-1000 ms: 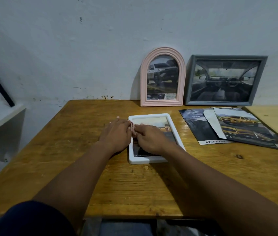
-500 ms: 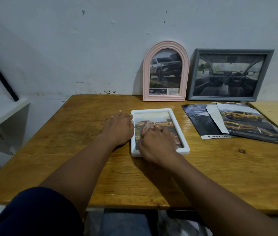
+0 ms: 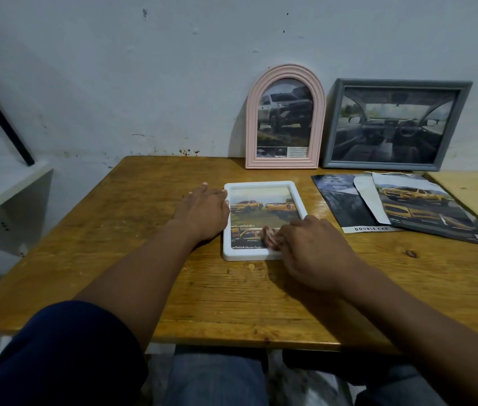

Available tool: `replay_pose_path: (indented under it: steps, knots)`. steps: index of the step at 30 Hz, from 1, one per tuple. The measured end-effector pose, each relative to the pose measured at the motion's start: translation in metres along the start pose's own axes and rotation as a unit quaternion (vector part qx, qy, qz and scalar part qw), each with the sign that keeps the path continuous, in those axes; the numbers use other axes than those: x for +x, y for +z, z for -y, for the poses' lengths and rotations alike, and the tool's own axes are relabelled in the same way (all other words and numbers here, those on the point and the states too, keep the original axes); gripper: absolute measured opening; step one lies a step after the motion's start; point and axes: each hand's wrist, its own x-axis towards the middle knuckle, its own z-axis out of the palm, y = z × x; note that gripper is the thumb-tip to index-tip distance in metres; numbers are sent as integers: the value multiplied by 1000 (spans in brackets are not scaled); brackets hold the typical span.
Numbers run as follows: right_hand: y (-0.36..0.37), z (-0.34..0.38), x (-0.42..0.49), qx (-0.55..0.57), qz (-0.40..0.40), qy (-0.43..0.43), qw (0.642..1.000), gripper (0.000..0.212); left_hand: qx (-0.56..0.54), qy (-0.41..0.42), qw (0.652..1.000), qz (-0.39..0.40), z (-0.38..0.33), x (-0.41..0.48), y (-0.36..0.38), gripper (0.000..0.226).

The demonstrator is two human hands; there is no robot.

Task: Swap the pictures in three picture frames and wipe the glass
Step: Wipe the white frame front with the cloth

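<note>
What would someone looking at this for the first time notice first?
The white frame, lying flat mid-table with yellow pickup trucks in it, draws the eye. The right hand holds a pinkish cloth on the glass near its lower right corner, and the left hand lies flat against its left edge. Behind, a pink arched frame and a grey frame lean on the wall, and loose car prints lie to the right.

Both arms stretched forward, forearms bare. Left hand (image 3: 205, 213) lies flat, palm down, fingers straight. Right hand (image 3: 310, 250) sits nearer the body, knuckles up, fingers curled round a small pinkish cloth (image 3: 270, 236).
</note>
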Motion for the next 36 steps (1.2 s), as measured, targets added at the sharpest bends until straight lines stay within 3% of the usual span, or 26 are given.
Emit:
replay_pose_path:
  steps: [2, 5, 7, 9, 10, 11, 14, 16, 20, 23, 28, 36]
  knots:
    - [5, 21, -8, -53, -24, 59, 997, 35, -2, -7, 1000, 1, -1, 0, 0, 54]
    - [10, 33, -6, -4, -66, 111, 992, 32, -8, -12, 1000, 5, -3, -3, -2, 52]
    - [3, 20, 5, 156, -69, 153, 973, 38, -21, -12, 1000, 13, -3, -3, -3, 52]
    - [-15, 0, 18, 385, -50, 219, 895, 39, -34, -13, 999, 14, 1, 0, -2, 56]
    - [-23, -9, 26, 442, -61, 235, 863, 39, -43, -15, 999, 9, 4, 2, -2, 55]
    - [-30, -17, 36, 450, -81, 233, 858, 40, -58, -19, 998, -3, 6, 4, -1, 50]
    - [-42, -27, 74, 381, -126, 138, 905, 24, -119, -35, 991, -59, 5, 5, -1, 24]
    - [-38, -25, 99, 320, -100, 59, 940, 18, -145, -30, 986, -73, 1, 7, 3, 19]
    - [2, -13, 125, 195, 12, -36, 980, 30, -147, -15, 988, -54, 2, 12, 12, 41]
    - [19, -10, 124, 124, 22, -106, 986, 51, -118, 5, 992, -51, 4, 13, 13, 48]
    - [13, -18, 131, 79, 52, -109, 990, 61, -51, 16, 998, -26, 4, 18, 6, 48]
    - [10, -41, 115, -76, 24, -36, 996, 38, 3, -16, 1000, 18, -7, 14, -6, 52]
